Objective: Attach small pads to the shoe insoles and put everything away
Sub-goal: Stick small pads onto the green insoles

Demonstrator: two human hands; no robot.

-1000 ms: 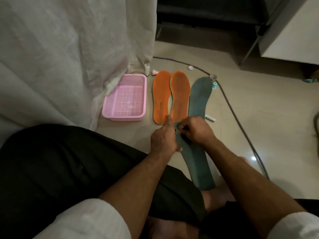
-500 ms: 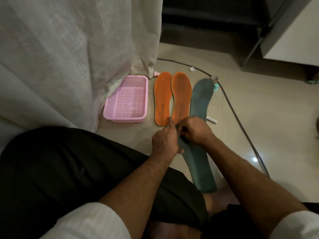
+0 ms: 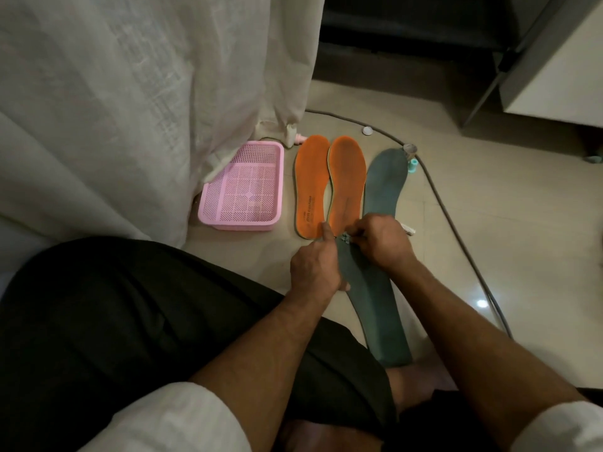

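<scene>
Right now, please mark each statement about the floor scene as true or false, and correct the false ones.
1. Two orange insoles lie side by side. True.
2. The pink basket holds an insole. False: no insole lies in it.
3. Both hands work at the grey insole nearest the person. True.
4. The basket lies right of the orange insoles. False: it lies to their left, by the curtain.

The pale tiled floor [image 3: 375, 102] carries a pink perforated plastic basket [image 3: 242, 188], two orange foam insoles [image 3: 329, 185] side by side, and a grey-green insole [image 3: 384, 181] just beside them. A grey cable [image 3: 456, 230] runs past them, near a small white round cap [image 3: 367, 130].
</scene>
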